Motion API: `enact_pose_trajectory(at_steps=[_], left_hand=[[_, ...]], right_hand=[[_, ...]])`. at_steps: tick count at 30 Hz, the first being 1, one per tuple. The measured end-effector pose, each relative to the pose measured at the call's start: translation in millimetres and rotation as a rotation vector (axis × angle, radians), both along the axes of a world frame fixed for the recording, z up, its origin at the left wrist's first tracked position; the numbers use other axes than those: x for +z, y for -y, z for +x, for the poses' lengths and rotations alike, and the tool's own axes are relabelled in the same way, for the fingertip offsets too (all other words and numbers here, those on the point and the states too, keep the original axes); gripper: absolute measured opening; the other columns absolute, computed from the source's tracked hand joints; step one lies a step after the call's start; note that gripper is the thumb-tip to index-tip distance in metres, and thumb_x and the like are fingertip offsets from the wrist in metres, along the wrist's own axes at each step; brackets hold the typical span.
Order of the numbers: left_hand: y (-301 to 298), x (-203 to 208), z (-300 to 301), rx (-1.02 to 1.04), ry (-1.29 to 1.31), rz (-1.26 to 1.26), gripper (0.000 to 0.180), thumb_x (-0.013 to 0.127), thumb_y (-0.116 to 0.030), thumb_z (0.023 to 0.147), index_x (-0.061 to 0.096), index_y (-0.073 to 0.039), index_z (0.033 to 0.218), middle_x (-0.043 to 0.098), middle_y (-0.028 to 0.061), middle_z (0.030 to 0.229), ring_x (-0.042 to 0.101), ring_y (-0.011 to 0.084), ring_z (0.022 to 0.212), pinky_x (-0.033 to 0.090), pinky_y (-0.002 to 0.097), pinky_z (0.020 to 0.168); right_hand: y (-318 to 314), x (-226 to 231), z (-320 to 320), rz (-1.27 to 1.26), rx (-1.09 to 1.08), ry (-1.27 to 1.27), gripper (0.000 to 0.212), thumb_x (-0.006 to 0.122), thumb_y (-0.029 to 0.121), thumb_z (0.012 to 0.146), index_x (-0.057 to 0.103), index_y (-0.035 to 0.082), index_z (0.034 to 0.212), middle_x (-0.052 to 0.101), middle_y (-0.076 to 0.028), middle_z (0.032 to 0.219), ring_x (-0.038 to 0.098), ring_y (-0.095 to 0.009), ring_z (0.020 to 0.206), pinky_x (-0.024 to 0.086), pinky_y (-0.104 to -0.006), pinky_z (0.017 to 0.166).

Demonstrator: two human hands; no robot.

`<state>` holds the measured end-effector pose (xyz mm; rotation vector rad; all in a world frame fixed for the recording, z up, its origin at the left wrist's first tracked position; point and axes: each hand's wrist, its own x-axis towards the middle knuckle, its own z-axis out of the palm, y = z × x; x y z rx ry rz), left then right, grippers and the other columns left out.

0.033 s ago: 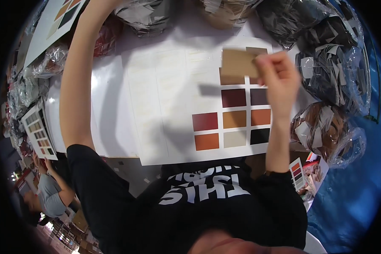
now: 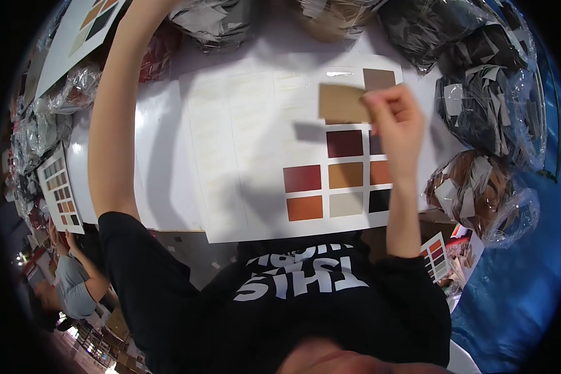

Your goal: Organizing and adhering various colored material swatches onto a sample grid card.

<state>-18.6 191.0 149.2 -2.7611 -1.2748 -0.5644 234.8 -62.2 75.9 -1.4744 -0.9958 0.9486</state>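
Note:
My right hand (image 2: pixel 397 115) pinches a tan swatch (image 2: pixel 343 103) by its right edge. The swatch is held over the upper part of a large white sheet (image 2: pixel 221 212), covering most of a brown patch there. Several colour swatches lie in rows on the sheet's right side, among them a dark maroon swatch (image 2: pixel 345 143), a red swatch (image 2: pixel 302 179), an ochre swatch (image 2: pixel 346 176) and a light grey swatch (image 2: pixel 346 204). The sheet's left side shows pale, shiny patches. My left arm (image 2: pixel 112 124) reaches up past the top edge, so that hand is out of sight.
Plastic bags of grey and black pieces (image 2: pixel 480 106) line the table's far and right sides. A bag of brown pieces (image 2: pixel 470 184) sits at the right edge. Another swatch card (image 2: pixel 59 187) is at left, near a co-worker in grey (image 2: pixel 78 287). Blue sheeting (image 2: pixel 511 293) lies right.
My right hand has shifted left and slightly down with the tan swatch. The grey-brown swatch at the top right now shows more fully. My left arm is nearly still.

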Motion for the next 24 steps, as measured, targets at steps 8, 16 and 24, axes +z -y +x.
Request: enact_pose_trajectory(at_steps=[8,16,24], left_hand=[[79.2,24.9,1.1,0.164,0.483,0.306,0.016,0.056,-0.004,0.083,0.062,0.002,0.097,0.064,0.0214,0.090,0.061,0.0374,0.087,0.047,0.0426,0.078],[197.6,-81.3,-26.7,0.074,0.305,-0.322,0.002,0.062,-0.008,0.083,0.061,-0.009,0.082,0.064,0.0023,0.079,0.056,0.0219,0.074,0.036,0.0343,0.074],[233.8,-109.7,-12.7,0.001,0.104,-0.516,0.009,0.064,-0.010,0.081,0.057,-0.012,0.086,0.060,-0.0040,0.119,0.049,0.0178,0.121,0.034,0.0427,0.098]], right_hand=[[11.8,-65.2,-42.1,-0.265,0.093,-0.009,0.020,0.069,0.011,0.088,0.055,0.001,0.076,0.046,0.005,0.055,0.035,-0.002,0.053,0.028,-0.0207,0.048],[-19.5,-70.4,-48.1,-0.337,0.123,0.128,0.023,0.070,0.014,0.087,0.056,0.001,0.074,0.047,0.002,0.052,0.034,-0.004,0.050,0.029,-0.0233,0.048],[-20.1,-67.7,-51.9,-0.410,0.114,0.161,0.024,0.070,0.015,0.087,0.056,0.000,0.074,0.047,0.002,0.052,0.034,-0.004,0.050,0.028,-0.0230,0.047]])
